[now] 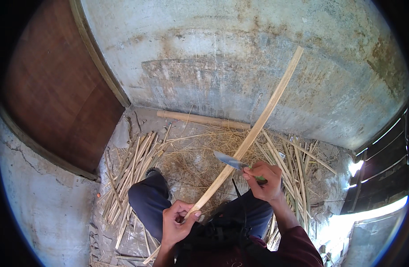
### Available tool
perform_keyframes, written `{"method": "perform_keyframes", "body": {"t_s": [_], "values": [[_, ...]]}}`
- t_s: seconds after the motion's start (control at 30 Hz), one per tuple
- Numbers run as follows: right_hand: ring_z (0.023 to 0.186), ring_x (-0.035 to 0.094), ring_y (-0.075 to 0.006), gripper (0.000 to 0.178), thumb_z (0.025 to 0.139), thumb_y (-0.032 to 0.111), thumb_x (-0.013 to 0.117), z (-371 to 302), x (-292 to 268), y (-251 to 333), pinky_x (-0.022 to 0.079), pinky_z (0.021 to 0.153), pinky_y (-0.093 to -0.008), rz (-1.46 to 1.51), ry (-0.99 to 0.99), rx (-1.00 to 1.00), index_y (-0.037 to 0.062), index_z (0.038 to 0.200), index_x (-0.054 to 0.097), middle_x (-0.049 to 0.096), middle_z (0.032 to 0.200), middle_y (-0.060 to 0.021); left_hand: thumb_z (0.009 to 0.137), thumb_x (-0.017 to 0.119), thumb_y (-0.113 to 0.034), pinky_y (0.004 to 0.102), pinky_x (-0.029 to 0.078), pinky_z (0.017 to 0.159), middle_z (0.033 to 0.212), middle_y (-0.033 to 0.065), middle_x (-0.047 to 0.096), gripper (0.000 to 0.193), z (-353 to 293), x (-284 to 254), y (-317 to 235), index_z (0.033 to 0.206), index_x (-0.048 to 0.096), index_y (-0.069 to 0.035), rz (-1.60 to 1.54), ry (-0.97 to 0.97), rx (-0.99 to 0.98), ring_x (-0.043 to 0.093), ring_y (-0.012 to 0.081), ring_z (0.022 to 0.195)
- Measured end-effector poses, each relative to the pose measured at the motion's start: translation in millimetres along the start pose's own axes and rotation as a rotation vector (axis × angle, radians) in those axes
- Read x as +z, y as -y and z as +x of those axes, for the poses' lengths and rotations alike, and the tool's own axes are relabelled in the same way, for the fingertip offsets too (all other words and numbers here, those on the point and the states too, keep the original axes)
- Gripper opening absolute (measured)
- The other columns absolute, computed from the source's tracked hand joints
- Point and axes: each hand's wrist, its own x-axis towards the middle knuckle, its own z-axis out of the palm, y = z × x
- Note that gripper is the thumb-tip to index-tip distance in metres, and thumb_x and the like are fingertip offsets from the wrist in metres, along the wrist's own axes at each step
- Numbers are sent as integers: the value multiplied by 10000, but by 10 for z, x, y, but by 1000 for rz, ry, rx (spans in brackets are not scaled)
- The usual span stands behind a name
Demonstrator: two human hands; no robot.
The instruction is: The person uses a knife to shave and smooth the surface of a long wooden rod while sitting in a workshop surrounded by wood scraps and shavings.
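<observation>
— Left hand (177, 221)?
— Closed around the lower part of a long bamboo strip (253, 131), thumb on top, fingers wrapped beneath.

— Right hand (264, 180)?
— Fisted on the green handle of a knife (233, 162), blade laid flat against the strip about midway along, edge touching the wood.

— Position of the strip?
— Slanting up and away from the lap, lower end past the left wrist near the bottom edge, upper end high against the grey concrete wall (222, 53). Crossing above both knees in dark trousers (149, 200).

— Handling, at a guess?
— Probably light, thin and springy; stiff along the length, likely to flex and whip at the free end. Smooth pale face, so maybe slippery; split edges likely sharp and splintery. Best held low and firm, close to the body, well behind the blade, never ahead of the edge.

— Round about?
— Heaps of split slats (128, 173) on the floor to the left, more slats (298, 164) to the right, dry shavings (200, 147) between, a thicker round pole (202, 119) lying at the foot of the wall, a brown wooden door (57, 102) at the left.
</observation>
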Motion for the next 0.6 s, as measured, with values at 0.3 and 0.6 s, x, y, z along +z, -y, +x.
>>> {"method": "perform_keyframes", "body": {"t_s": [0.3, 0.6], "values": [[524, 628, -177, 158, 868, 34, 879, -110, 116, 193, 433, 440, -334, 45, 169, -31, 94, 966, 770, 671, 730, -43, 1030, 759, 1, 184, 474, 623, 882, 37, 766, 130, -18, -36, 80, 1122, 670, 24, -215, 71, -139, 656, 15, 750], [495, 614, -163, 230, 841, 59, 901, -258, 323, 360, 433, 426, -311, 40, 277, -85, 114, 1037, 793, 657, 718, -35, 1116, 657, -96, 208, 337, 474, 773, -7, 610, 108, 49, 98, -75, 1133, 592, -11, -141, 75, -108, 447, 1, 550]]}}
